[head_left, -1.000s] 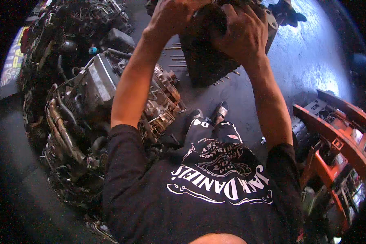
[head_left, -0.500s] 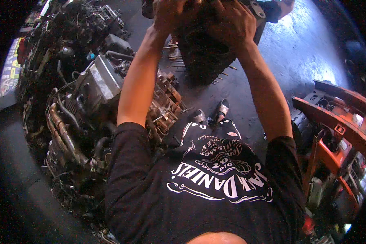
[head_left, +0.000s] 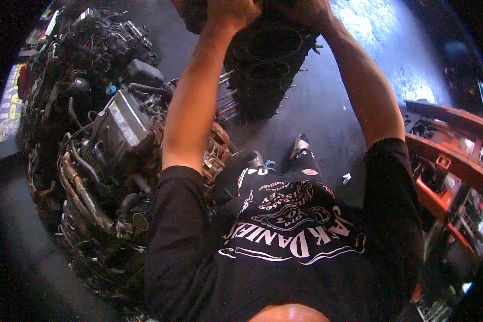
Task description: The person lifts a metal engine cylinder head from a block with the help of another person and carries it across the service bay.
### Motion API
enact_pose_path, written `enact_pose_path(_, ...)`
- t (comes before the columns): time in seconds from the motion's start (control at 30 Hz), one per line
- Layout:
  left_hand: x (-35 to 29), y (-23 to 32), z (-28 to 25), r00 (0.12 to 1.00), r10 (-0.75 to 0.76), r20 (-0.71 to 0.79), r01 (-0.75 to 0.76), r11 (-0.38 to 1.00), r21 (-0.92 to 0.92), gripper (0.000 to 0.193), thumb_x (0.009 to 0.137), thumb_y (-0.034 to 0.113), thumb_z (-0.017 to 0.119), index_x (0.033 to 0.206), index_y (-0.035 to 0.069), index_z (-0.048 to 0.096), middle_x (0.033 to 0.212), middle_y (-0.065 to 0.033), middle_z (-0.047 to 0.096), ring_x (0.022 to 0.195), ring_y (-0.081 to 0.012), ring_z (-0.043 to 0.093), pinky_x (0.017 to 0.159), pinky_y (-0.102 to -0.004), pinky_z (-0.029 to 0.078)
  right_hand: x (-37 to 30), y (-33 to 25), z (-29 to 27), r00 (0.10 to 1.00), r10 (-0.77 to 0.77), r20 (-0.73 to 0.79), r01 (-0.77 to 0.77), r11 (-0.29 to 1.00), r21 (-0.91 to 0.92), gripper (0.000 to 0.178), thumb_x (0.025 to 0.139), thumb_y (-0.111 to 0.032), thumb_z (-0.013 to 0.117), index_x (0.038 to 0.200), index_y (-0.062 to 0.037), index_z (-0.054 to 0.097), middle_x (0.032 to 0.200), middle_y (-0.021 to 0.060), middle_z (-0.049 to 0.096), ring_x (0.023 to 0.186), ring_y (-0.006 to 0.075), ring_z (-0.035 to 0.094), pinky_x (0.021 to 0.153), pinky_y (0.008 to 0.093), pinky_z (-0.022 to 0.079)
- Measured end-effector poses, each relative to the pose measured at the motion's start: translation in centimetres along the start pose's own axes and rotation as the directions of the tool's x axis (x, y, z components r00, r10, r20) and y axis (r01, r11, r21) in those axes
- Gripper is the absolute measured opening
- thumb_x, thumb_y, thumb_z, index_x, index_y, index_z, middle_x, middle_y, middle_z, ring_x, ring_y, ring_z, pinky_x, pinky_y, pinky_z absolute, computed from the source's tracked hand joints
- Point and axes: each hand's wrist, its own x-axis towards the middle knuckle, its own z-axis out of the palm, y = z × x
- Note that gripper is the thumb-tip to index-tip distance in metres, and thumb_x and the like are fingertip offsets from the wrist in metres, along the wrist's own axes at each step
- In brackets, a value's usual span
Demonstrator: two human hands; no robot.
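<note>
A dark engine block stands ahead of me, with faint round outlines on its top and thin rods sticking out along both sides. At the upper edge, my left hand is closed, its fingers curled in at the block's far part. My right hand is bent over the same dark area, its fingers mostly in shadow and cut off by the frame. What either hand grips is too dark to make out. A dark bulky part shows just left of my left hand.
Engines and parts with hoses and pipes are heaped on the left, among them a grey metal box. To the right stands an orange metal frame. Small scraps lie on the dark floor near my shoes.
My hands have shifted up toward the frame's upper edge, and more of the block's top shows below them. Another person's hand at the upper right has gone out of view.
</note>
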Motion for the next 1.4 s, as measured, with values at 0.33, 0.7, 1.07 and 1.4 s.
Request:
enact_pose_path(0.33, 2.7, 4.8, 6.5, 0.979, -0.179, -0.101, 0.182, 0.983, 0.018, 0.041, 0.095, 0.03, 0.063, 0.125, 0.004, 0.067, 0.124, -0.02, 0.068, 0.123, -0.04, 0.062, 0.101, -0.0494, 0.053, 1.7, 8.1, 0.3, 0.96, -0.146, -0.238, 0.203, 0.951, 0.235, 0.022, 0.082, -0.03, 0.071, 0.09, -0.0098, 0.074, 0.087, 0.0149, 0.07, 0.079, 0.0328, 0.068, 0.072, 0.0435, 0.052)
enact_pose_path(0.7, 0.3, 8.2, 5.1, 0.972, -0.219, -0.08, 0.232, 0.945, 0.23, 0.044, 0.1, 0.034, 0.056, 0.124, -0.001, 0.065, 0.129, -0.0198, 0.067, 0.116, -0.0383, 0.066, 0.102, -0.0489, 0.052, 0.7, 7.7, 1.8, 0.878, -0.03, -0.478, 0.267, 0.859, 0.436, 0.022, 0.076, -0.033, 0.074, 0.074, -0.0107, 0.074, 0.074, 0.0123, 0.068, 0.069, 0.0321, 0.066, 0.067, 0.044, 0.051)
enact_pose_path(1.07, -2.8, 11.1, 5.6, 0.889, -0.405, -0.214, 0.456, 0.832, 0.316, 0.03, 0.096, 0.029, 0.061, 0.107, 0.003, 0.068, 0.11, -0.0167, 0.068, 0.101, -0.0368, 0.067, 0.087, -0.0485, 0.054, 1.7, 12.4, 7.5, 0.739, -0.581, -0.341, 0.67, 0.584, 0.458, 0.037, 0.081, -0.036, 0.084, 0.11, -0.0141, 0.079, 0.1, 0.0078, 0.078, 0.093, 0.0293, 0.074, 0.078, 0.0389, 0.06)
enact_pose_path(1.4, -2.4, 17.8, 4.4, 0.771, -0.626, -0.119, 0.609, 0.669, 0.427, 0.033, 0.095, 0.028, 0.06, 0.11, 0.0, 0.071, 0.108, -0.0151, 0.07, 0.101, -0.0346, 0.068, 0.085, -0.0486, 0.055, 1.5, 13.0, 11.5, 0.684, -0.63, -0.368, 0.67, 0.343, 0.658, 0.035, 0.08, -0.033, 0.082, 0.11, -0.0165, 0.078, 0.105, 0.0071, 0.078, 0.089, 0.0301, 0.074, 0.077, 0.0413, 0.06)
